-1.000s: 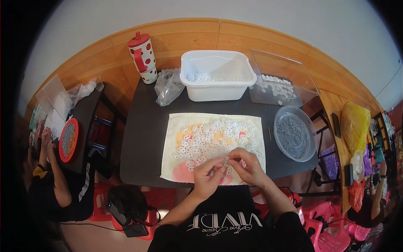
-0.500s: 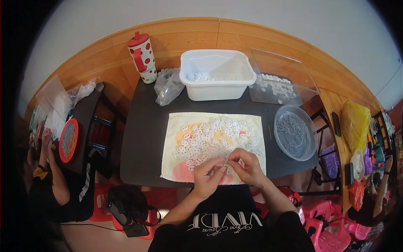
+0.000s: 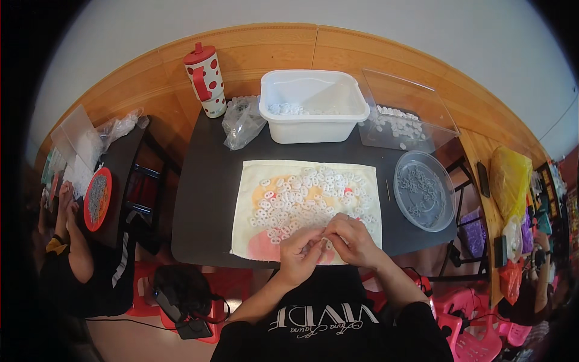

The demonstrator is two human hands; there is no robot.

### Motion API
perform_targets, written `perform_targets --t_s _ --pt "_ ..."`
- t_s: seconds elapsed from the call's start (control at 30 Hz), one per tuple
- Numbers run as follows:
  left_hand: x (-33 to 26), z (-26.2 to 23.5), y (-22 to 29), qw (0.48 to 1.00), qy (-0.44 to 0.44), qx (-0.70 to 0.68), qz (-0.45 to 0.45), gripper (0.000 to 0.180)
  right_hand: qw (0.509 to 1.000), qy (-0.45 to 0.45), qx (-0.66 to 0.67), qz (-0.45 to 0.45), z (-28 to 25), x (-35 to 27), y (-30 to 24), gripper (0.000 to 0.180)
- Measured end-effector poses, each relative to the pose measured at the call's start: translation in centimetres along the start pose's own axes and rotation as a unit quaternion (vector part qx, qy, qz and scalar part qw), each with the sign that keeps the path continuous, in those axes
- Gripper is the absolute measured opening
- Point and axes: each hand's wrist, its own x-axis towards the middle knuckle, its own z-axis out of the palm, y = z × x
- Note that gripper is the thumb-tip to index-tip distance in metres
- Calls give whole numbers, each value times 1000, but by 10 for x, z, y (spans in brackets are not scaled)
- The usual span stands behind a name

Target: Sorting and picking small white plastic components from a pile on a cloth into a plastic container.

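Note:
My left hand (image 3: 300, 250) and my right hand (image 3: 354, 242) meet over the near edge of a pale yellow towel (image 3: 250, 175). Fingertips of both are pinched together on a small white plastic piece (image 3: 325, 240), mostly hidden by the fingers. Many white plastic pieces with two holes (image 3: 289, 196) lie scattered over the towel just beyond my hands. To the right stands a round clear tub (image 3: 449, 208) with small grey metal-looking parts (image 3: 419, 184) in it.
At the back are a white basin (image 3: 313, 131) with white pieces, a clear plastic bag (image 3: 242, 123), a dotted tumbler (image 3: 206, 84) and a clear lidded case (image 3: 416, 90) with white discs. A thin stick (image 3: 387, 190) lies beside the towel. At left, another person's hands (image 3: 67, 199) work near a red tray (image 3: 107, 205).
My right hand has shifted slightly left, so its fingers sit closer against those of my left hand. The pieces on the towel look unmoved.

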Motion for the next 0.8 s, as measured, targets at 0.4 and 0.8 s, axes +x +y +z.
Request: perform_targets --t_s 0.4,0.8 --pt "-1 2 3 1000 -5 20 -15 30 995 -3 -90 -44 2 -1 -8 18" --pt "3 2 5 999 30 -21 -38 25 954 115 210 180 11 -32 2 32"
